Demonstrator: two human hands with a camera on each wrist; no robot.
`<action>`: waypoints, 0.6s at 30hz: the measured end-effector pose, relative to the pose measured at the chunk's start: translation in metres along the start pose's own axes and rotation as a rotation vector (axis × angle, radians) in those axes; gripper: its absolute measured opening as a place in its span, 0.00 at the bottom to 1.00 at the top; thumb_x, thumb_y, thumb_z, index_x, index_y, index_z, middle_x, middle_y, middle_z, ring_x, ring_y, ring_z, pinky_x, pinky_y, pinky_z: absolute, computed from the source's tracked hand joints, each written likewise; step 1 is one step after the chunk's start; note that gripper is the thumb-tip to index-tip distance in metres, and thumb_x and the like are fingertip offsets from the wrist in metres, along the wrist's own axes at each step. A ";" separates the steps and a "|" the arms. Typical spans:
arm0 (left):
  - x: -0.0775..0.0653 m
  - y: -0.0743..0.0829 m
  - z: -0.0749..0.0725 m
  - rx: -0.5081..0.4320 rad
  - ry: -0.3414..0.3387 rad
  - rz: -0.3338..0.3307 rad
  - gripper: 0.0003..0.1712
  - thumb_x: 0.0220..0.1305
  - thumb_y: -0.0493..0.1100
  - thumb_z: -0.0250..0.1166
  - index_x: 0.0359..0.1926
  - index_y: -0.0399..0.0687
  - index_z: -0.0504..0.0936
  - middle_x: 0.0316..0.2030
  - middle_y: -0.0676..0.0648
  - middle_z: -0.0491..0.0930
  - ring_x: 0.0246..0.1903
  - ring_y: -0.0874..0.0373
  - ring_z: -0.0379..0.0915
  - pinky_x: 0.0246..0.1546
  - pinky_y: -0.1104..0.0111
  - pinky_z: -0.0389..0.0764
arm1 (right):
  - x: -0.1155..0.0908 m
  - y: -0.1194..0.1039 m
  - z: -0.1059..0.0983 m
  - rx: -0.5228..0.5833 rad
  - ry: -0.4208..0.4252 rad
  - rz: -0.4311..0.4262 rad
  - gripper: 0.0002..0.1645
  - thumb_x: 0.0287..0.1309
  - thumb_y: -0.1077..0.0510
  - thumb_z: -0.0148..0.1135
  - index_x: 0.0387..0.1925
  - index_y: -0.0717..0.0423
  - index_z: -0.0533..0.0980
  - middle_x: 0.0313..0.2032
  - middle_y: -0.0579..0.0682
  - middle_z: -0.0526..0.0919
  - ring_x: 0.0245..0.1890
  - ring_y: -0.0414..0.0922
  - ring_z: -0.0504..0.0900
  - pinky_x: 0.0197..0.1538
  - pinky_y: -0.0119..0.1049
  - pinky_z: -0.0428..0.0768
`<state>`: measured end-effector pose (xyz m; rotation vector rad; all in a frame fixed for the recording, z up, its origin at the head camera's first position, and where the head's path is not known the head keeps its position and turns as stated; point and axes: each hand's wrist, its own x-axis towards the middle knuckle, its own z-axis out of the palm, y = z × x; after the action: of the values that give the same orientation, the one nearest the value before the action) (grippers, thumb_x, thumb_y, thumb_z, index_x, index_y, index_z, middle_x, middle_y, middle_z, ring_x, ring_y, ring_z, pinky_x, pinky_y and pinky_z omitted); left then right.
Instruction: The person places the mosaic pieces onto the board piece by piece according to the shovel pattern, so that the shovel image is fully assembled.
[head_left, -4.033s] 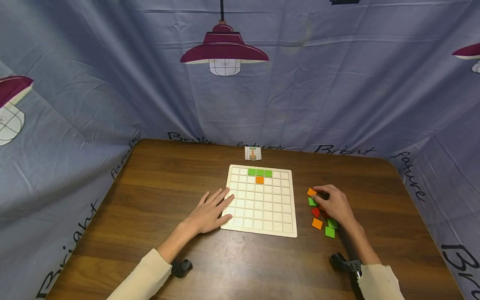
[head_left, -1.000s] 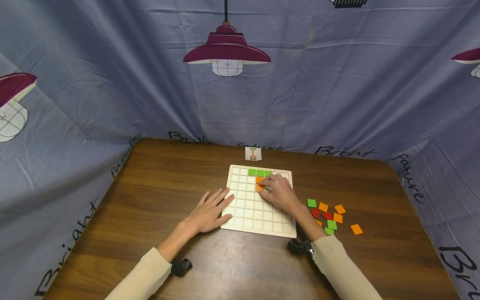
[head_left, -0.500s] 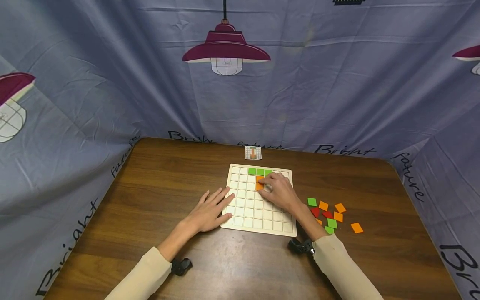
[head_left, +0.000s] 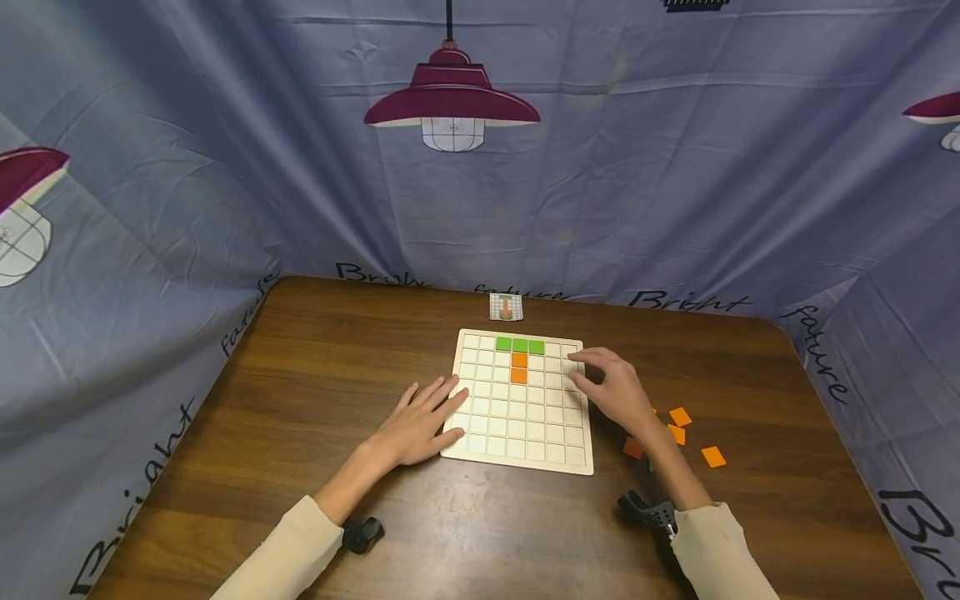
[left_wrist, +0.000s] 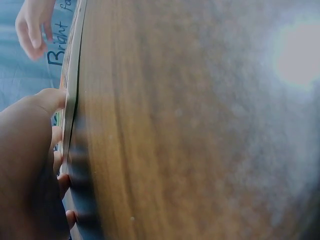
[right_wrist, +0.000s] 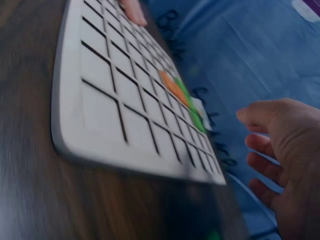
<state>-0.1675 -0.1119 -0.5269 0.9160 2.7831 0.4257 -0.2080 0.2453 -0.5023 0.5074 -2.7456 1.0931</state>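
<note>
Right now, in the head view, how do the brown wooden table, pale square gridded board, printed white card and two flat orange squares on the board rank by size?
1. Brown wooden table
2. Pale square gridded board
3. Printed white card
4. Two flat orange squares: they look alike, so tied.

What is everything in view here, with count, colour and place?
table: one, brown, before the curtain
board: one, cream, on the table
green tiles: three, green, board's far row
orange tiles: two, orange, below the middle green one
loose tiles: at least three, orange, right of the board; others partly hidden
card: one, whitish, patterned, beyond the board
curtain: count unclear, blue-grey, around
lamps: three, maroon and white, printed on curtain
lettering: several words, black, curtain
wristbands: two, black, wrists
sleeves: two, cream, arms
left hand: one, board's left edge
right hand: one, by board's right edge
</note>
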 end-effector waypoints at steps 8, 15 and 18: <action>0.000 0.002 -0.001 -0.011 0.001 0.003 0.38 0.77 0.62 0.47 0.80 0.54 0.52 0.78 0.46 0.45 0.76 0.47 0.40 0.70 0.42 0.42 | -0.030 0.019 -0.044 -0.038 0.089 0.057 0.20 0.63 0.59 0.68 0.55 0.61 0.81 0.55 0.61 0.78 0.56 0.62 0.75 0.55 0.64 0.72; -0.001 0.003 -0.002 -0.012 0.003 -0.002 0.38 0.77 0.62 0.48 0.79 0.54 0.53 0.78 0.46 0.45 0.76 0.47 0.41 0.70 0.41 0.43 | -0.058 0.036 -0.073 -0.060 0.136 0.120 0.20 0.64 0.58 0.67 0.56 0.62 0.80 0.56 0.62 0.78 0.57 0.64 0.73 0.53 0.66 0.71; -0.001 0.003 -0.002 -0.014 0.000 -0.003 0.38 0.77 0.62 0.47 0.80 0.54 0.52 0.78 0.46 0.45 0.76 0.48 0.40 0.71 0.42 0.42 | -0.069 0.045 -0.082 -0.083 0.146 0.150 0.20 0.65 0.58 0.67 0.56 0.63 0.80 0.56 0.63 0.77 0.58 0.65 0.73 0.52 0.66 0.71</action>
<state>-0.1658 -0.1105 -0.5235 0.9090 2.7776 0.4446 -0.1596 0.3498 -0.4888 0.2048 -2.7217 0.9984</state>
